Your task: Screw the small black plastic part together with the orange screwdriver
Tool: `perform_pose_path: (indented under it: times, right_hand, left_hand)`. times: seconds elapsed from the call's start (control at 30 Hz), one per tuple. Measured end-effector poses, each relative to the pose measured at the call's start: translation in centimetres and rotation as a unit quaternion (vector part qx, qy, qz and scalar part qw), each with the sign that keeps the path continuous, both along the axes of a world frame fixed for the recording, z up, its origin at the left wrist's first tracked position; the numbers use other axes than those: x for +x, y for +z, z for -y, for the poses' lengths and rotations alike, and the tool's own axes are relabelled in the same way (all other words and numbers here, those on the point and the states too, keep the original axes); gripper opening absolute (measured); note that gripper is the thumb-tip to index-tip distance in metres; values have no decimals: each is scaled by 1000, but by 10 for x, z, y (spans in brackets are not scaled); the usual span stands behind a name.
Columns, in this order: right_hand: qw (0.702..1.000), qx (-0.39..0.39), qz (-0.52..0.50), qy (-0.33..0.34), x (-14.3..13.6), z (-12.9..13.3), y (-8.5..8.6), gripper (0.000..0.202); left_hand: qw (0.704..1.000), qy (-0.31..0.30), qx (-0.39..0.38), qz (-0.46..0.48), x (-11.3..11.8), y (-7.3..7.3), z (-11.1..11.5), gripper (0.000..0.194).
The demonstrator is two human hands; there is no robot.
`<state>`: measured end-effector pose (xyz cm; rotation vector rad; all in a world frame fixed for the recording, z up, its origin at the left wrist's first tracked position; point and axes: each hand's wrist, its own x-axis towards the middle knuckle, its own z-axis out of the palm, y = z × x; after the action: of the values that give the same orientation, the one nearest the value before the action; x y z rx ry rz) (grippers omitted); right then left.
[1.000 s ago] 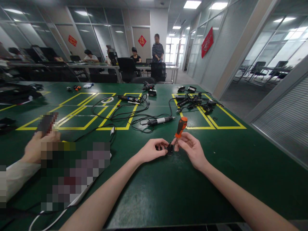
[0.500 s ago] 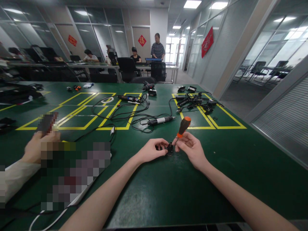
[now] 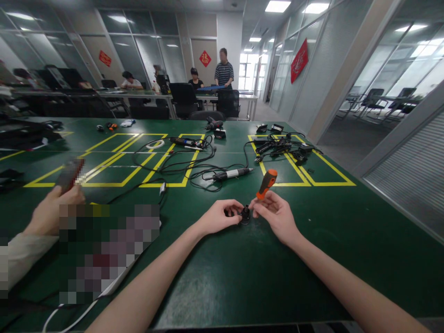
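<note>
On the green table, my left hand [image 3: 225, 216] has its fingers closed around a small black round part [image 3: 245, 217] with a short stem on top. The part stands upright between my two hands. My right hand [image 3: 275, 215] pinches an orange and dark grey screwdriver [image 3: 267, 184] low down, its handle pointing up and leaning right. The screwdriver's shaft is mostly hidden by my fingers, so I cannot tell whether its tip touches the part.
Ahead lies a silver-black electric screwdriver [image 3: 231, 174] with its looping cable. Black cabled devices [image 3: 277, 145] are heaped at the right inside yellow tape. On the left, a co-worker's hand [image 3: 52, 210] holds a blurred-out object above a pixelated area. A white cable [image 3: 78, 319] runs along the near left.
The screwdriver's handle has shifted slightly right and turned a little in my right hand. My left hand and the black part stay put. The co-worker's hand moved slightly.
</note>
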<state>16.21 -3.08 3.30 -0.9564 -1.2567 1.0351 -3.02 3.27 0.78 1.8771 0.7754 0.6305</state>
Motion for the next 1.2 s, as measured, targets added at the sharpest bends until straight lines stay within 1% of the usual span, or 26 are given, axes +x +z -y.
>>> perform_pose_path:
  times: [0.2,0.37,0.43,0.53,0.63,0.8,0.9,0.97,1.1,1.2]
  right_hand:
    - [999,5,38,-5,2,-2,2,24]
    - [1000,6,8,9,2,-1,-1,26]
    - [1000,4,6,-7,1,0,-2,25]
    - [999,6,38,-36,2,-1,-2,20]
    - [998,11,49,-46,3,-3,-3,21]
    - [1000,-6,9,-20,3,-3,-4,30]
    - [1000,6,3,-5,3,-2,-3,25]
    - [1000,10,23,-14,3,-1,-2,21]
    - [997,17,60,-51,3,-1,0,19]
    - [997,5,54,-64,4,-2,0,26]
  left_hand:
    - [1000,-4,2,-3,0,-1,0,26]
    - [1000,-3,4,-5,0,-1,0,27]
    - [1000,-2,5,-4,0,-1,0,26]
    - [1000,3,6,-5,0,-1,0,25]
    - [1000,7,3,-9,1,0,1,25]
    - [1000,-2,-2,-6,1,1,1,25]
    - [1000,-2,2,-2,1,1,1,25]
    - [1000,0,4,-2,0,1,1,25]
    - [1000,1,2,-2,0,0,1,25]
    - [1000,-3,3,-1,0,0,1,25]
